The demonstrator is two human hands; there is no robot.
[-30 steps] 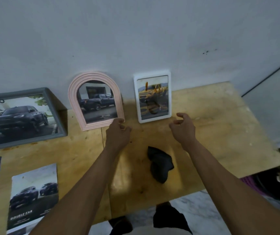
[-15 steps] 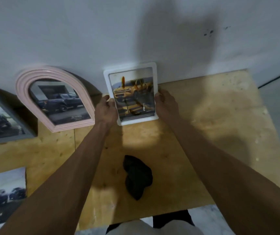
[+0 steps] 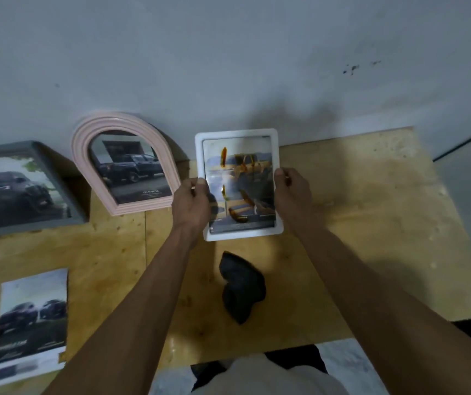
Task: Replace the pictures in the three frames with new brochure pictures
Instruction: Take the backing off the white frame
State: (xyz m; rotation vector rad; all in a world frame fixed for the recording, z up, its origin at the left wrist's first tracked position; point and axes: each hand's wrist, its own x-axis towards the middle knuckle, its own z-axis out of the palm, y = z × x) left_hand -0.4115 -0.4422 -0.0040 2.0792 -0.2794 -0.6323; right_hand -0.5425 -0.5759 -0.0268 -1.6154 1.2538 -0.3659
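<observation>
Left hand [image 3: 191, 202] and right hand [image 3: 292, 192] grip white frame [image 3: 238, 235] by side edges, thumbs on front, probably keeping glass clear; apparently off bench [image 3: 371, 223].

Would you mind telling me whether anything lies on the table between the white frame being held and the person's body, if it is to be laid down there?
Yes: a crumpled black cloth lies on the wooden table directly below the white frame, which the left hand and right hand grip by its sides. The bare wood to the cloth's right looks free.
</observation>
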